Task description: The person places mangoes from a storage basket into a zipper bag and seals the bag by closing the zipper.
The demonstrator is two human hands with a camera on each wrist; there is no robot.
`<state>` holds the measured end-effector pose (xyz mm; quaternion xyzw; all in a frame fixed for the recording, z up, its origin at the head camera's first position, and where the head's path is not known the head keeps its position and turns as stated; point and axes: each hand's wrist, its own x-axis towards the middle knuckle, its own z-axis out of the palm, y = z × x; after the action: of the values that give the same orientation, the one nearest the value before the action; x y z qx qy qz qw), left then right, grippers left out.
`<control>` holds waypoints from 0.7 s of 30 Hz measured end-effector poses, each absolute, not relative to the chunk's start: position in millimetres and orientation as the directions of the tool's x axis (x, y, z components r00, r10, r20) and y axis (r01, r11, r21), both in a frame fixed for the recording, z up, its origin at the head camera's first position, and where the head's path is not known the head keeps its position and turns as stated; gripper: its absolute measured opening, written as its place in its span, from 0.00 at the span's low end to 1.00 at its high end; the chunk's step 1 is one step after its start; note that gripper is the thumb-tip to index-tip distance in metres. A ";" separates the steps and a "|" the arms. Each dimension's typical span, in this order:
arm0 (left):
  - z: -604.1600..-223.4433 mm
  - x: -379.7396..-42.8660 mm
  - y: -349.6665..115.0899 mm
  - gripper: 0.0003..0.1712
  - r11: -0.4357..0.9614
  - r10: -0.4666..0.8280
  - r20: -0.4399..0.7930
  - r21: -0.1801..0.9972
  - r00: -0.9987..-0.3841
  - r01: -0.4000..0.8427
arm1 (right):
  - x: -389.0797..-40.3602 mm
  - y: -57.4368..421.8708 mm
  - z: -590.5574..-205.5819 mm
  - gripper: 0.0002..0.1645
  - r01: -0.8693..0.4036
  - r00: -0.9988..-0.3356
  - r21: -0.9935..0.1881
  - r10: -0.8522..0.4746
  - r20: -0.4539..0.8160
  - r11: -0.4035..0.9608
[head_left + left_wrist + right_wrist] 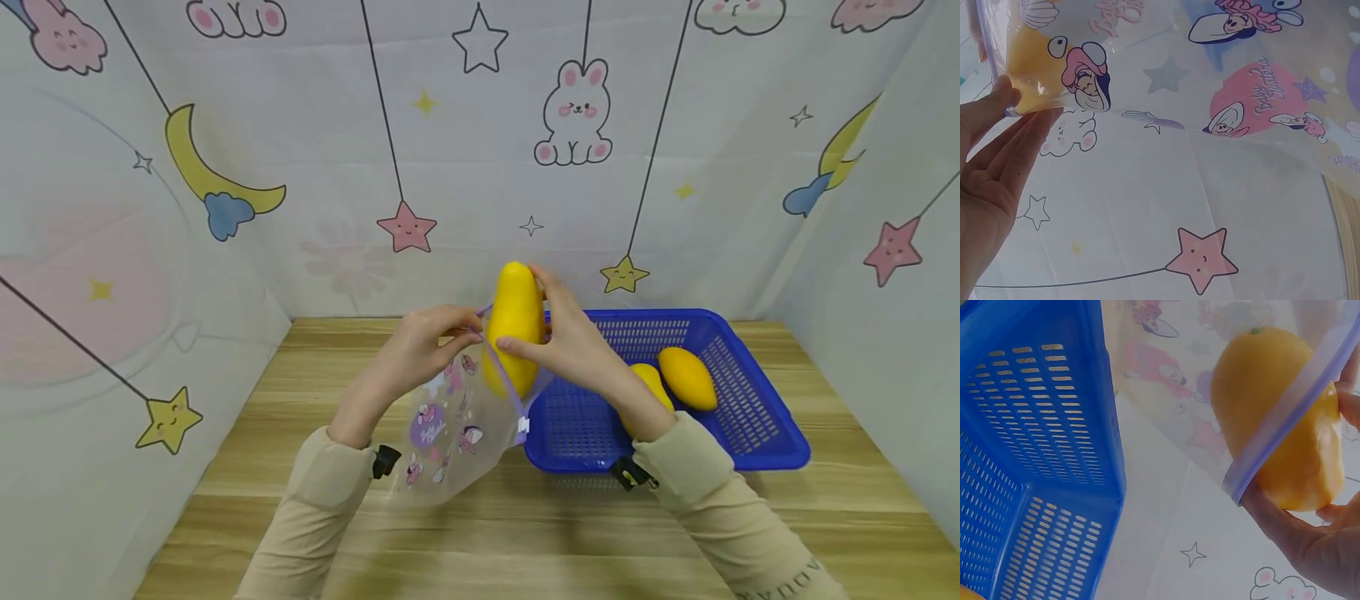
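Observation:
My right hand (570, 333) grips a smooth yellow papaya-shaped fruit (516, 308), held upright with its narrow end up. The lower part of the fruit is inside the mouth of a clear zip bag (457, 442) printed with cartoon figures. At the bag's left edge, my left hand (427, 346) pinches the purple zip rim between thumb and fingers. A white slider (522, 425) sits on the near end of that rim. In the right wrist view the purple rim (1291, 412) crosses in front of the fruit (1260, 381), and the thumb reaches up at the rim.
A blue slotted basket (780, 425) stands on the wooden table (510, 542) to the right, just beside the bag. In it lie a yellow mango (686, 379) and another yellow fruit (651, 383), partly hidden by my right forearm. A cartoon-printed cloth (480, 167) walls the back and sides.

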<state>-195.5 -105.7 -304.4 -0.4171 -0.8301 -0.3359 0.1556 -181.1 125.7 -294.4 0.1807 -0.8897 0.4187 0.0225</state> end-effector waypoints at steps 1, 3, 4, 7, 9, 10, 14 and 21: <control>-304.4 -195.5 -105.2 0.04 0.425 0.586 0.544 0.426 -0.601 0.799 | -180.3 125.0 -294.2 0.60 -0.334 -0.937 -0.721 -0.299 0.182 0.608; -304.4 -195.4 -104.2 0.05 0.423 0.582 0.552 0.422 -0.597 0.802 | -178.6 123.9 -293.6 0.61 -0.318 -0.943 -0.691 -0.289 0.163 0.649; -304.5 -195.3 -103.9 0.05 0.423 0.579 0.555 0.422 -0.597 0.802 | -178.0 123.6 -293.4 0.61 -0.311 -0.946 -0.679 -0.284 0.154 0.665; -305.8 -195.8 -102.9 0.05 0.420 0.570 0.563 0.426 -0.598 0.801 | -176.5 123.0 -292.8 0.58 -0.305 -0.948 -0.660 -0.285 0.142 0.686; -306.6 -196.1 -102.2 0.05 0.416 0.563 0.568 0.432 -0.600 0.800 | -176.3 122.9 -293.0 0.54 -0.314 -0.944 -0.658 -0.297 0.142 0.684; -307.0 -196.3 -101.7 0.05 0.417 0.557 0.572 0.434 -0.602 0.799 | -176.2 122.8 -293.2 0.53 -0.324 -0.940 -0.658 -0.307 0.146 0.680; -307.5 -196.5 -100.5 0.06 0.411 0.534 0.590 0.445 -0.606 0.796 | -176.5 122.3 -294.3 0.47 -0.356 -0.929 -0.638 -0.333 0.162 0.683; -309.0 -196.6 -99.9 0.06 0.399 0.510 0.619 0.446 -0.598 0.801 | -174.9 119.8 -294.2 0.45 -0.338 -0.939 -0.566 -0.307 0.153 0.752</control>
<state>-196.6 -99.9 -309.0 -0.4031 -0.8129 -0.3718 0.1961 -174.9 119.8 -294.2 0.1722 -0.9356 0.3073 0.0250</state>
